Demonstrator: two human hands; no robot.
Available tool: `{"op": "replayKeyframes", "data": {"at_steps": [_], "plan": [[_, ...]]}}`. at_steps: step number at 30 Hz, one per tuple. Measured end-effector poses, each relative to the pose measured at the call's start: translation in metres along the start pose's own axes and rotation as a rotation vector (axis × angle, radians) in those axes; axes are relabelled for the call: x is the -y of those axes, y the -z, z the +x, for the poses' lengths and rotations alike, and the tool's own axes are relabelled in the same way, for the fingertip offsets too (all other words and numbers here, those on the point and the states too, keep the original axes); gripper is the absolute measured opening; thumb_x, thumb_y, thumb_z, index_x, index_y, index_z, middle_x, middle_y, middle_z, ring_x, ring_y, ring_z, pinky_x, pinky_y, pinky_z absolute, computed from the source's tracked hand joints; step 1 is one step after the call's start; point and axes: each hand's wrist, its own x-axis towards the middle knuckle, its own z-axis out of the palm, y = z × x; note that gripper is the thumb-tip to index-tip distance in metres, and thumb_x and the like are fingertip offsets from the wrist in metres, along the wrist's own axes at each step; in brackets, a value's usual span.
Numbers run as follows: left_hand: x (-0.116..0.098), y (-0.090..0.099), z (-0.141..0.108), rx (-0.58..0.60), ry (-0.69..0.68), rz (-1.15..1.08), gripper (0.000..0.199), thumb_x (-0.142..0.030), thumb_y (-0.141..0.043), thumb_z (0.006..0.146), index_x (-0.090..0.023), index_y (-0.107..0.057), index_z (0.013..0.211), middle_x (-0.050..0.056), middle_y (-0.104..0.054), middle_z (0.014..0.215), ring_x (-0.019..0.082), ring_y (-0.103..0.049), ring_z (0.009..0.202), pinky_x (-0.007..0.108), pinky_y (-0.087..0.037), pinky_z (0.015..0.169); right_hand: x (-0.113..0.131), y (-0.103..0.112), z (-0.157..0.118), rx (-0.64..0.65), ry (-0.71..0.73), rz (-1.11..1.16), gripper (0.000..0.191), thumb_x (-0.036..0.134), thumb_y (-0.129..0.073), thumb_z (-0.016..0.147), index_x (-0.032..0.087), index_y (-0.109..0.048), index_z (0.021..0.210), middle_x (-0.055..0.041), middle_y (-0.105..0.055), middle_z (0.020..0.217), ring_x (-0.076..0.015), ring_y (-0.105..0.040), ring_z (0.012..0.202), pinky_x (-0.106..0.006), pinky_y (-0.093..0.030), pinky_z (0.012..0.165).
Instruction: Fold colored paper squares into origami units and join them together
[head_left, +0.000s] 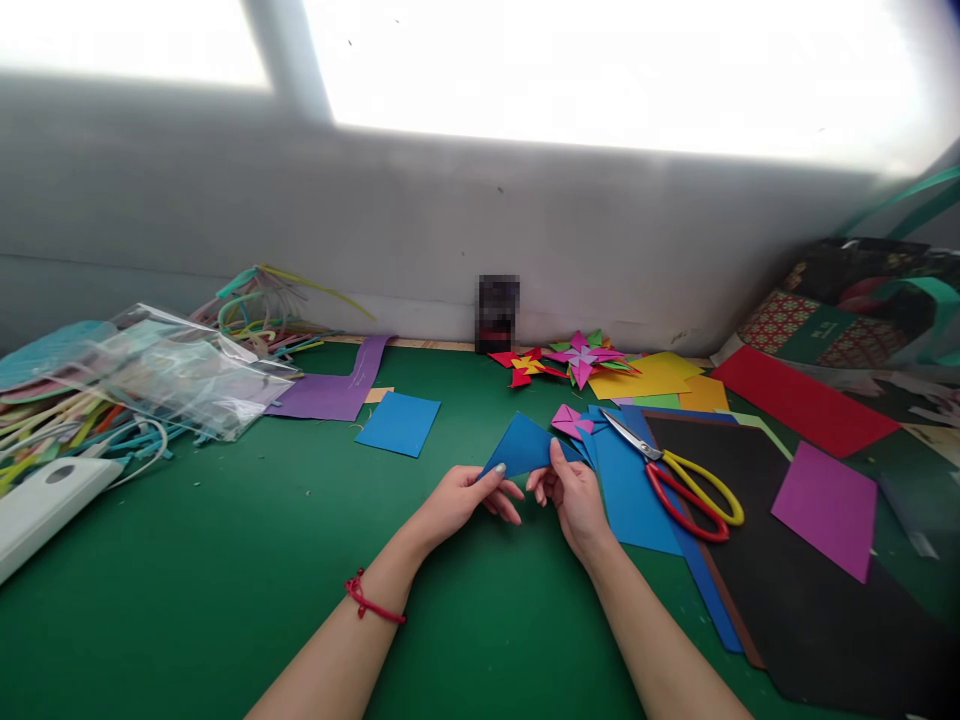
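A folded piece of blue paper (pixel 519 446), roughly triangular with its peak pointing away from me, is held above the green table. My left hand (pixel 469 498) pinches its left corner between thumb and fingers. On the other side, my right hand (pixel 574 492) grips its right part, the thumb lying on top. A square blue sheet (pixel 399 424) lies flat beyond my left hand. Close to my right hand are a small pink folded piece (pixel 570 421) and a larger blue sheet (pixel 637 505). Scissors (pixel 694 490) with one red and one yellow handle rest on the papers.
Folded paper stars (pixel 581 358) sit by the wall near a dark blurred object (pixel 497 313). At left are a clear plastic bag (pixel 217 375), pipe cleaners (pixel 255 310) and a white power strip (pixel 56 510). Black sheets (pixel 795 560), a purple square (pixel 826 508) and a patterned bag (pixel 817 320) stand right.
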Motion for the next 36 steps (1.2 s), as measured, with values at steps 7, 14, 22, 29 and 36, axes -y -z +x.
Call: {"op": "replayKeyframes", "data": {"at_steps": [7, 14, 22, 29, 36], "plan": [[0.0015, -0.0002, 0.0006, -0.039, -0.014, -0.020, 0.053, -0.049, -0.035, 0.083, -0.005, -0.063, 0.090, 0.012, -0.068, 0.066, 0.017, -0.061, 0.062, 0.028, -0.046, 0.064, 0.0003, -0.0024, -0.0006, -0.022, 0.015, -0.034, 0.050, 0.050, -0.046, 0.079, 0.013, -0.060, 0.048, -0.0102, -0.063, 0.055, -0.0129, -0.052, 0.044, -0.023, -0.036, 0.039], [0.0040, -0.0003, 0.0019, -0.060, -0.020, 0.001, 0.054, -0.049, -0.034, 0.083, -0.005, -0.064, 0.090, 0.012, -0.068, 0.064, 0.017, -0.061, 0.061, 0.027, -0.045, 0.061, -0.0008, -0.0018, -0.0005, -0.041, 0.016, -0.024, 0.044, 0.046, -0.053, 0.076, 0.013, -0.058, 0.048, -0.0082, -0.062, 0.054, -0.0109, -0.048, 0.041, -0.023, -0.036, 0.038], [0.0013, 0.0003, -0.0013, 0.014, -0.033, 0.080, 0.045, -0.044, -0.038, 0.083, -0.007, -0.065, 0.083, 0.012, -0.068, 0.069, 0.018, -0.061, 0.067, 0.028, -0.044, 0.066, -0.0056, -0.0022, -0.0024, 0.006, 0.057, -0.164, 0.042, 0.041, -0.057, 0.075, 0.012, -0.059, 0.044, -0.0044, -0.057, 0.041, -0.0092, -0.045, 0.036, -0.022, -0.036, 0.041], [-0.0001, 0.0007, -0.0004, 0.006, -0.029, -0.001, 0.033, -0.044, -0.043, 0.081, -0.012, -0.052, 0.077, 0.006, -0.064, 0.059, 0.013, -0.056, 0.051, 0.024, -0.043, 0.056, -0.0049, -0.0025, -0.0019, -0.021, 0.035, -0.193, 0.045, 0.044, -0.056, 0.074, 0.013, -0.059, 0.042, -0.0048, -0.055, 0.039, -0.0101, -0.044, 0.035, -0.022, -0.036, 0.040], [-0.0047, 0.0015, -0.0034, -0.003, -0.020, 0.021, 0.032, -0.042, -0.046, 0.079, -0.012, -0.056, 0.077, 0.003, -0.060, 0.057, 0.012, -0.052, 0.050, 0.022, -0.039, 0.053, -0.0054, 0.0053, -0.0043, -0.029, 0.044, -0.283, 0.060, 0.047, -0.051, 0.077, 0.019, -0.042, 0.025, 0.0019, -0.033, 0.024, -0.0070, -0.031, 0.029, -0.022, -0.028, 0.037]]}}
